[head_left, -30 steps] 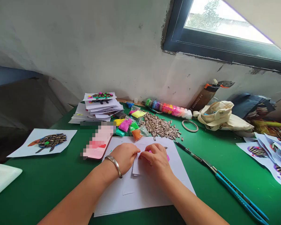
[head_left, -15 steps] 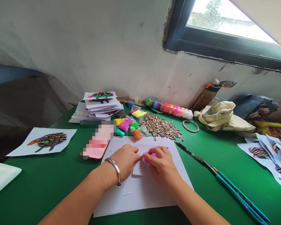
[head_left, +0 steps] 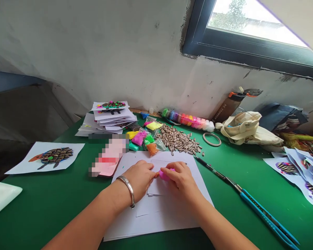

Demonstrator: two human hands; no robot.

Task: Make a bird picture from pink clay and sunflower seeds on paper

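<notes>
A flat pink piece of modelling clay (head_left: 164,174) lies over a small white paper, with the fingertips of my right hand (head_left: 184,178) closed on its right side. From the left, my left hand (head_left: 139,178), with a silver bracelet at the wrist, rests on the paper. Its fingers are pressed together and reach the clay's left edge; what they pinch, if anything, is hidden. Under both hands are the small sheet (head_left: 153,189) and larger white sheets (head_left: 172,218).
Bags of coloured clay (head_left: 139,138) and a heap of sunflower seeds (head_left: 178,139) are behind the sheets. Blue-handled long tweezers (head_left: 263,211) lie at right. A turtle picture (head_left: 54,158) and a pink phone-like object (head_left: 111,156) lie left; stacked pictures (head_left: 112,119) stand behind.
The fingers of my right hand have shifted slightly on the pink clay, showing a bit more of it. My left hand has hardly moved.
</notes>
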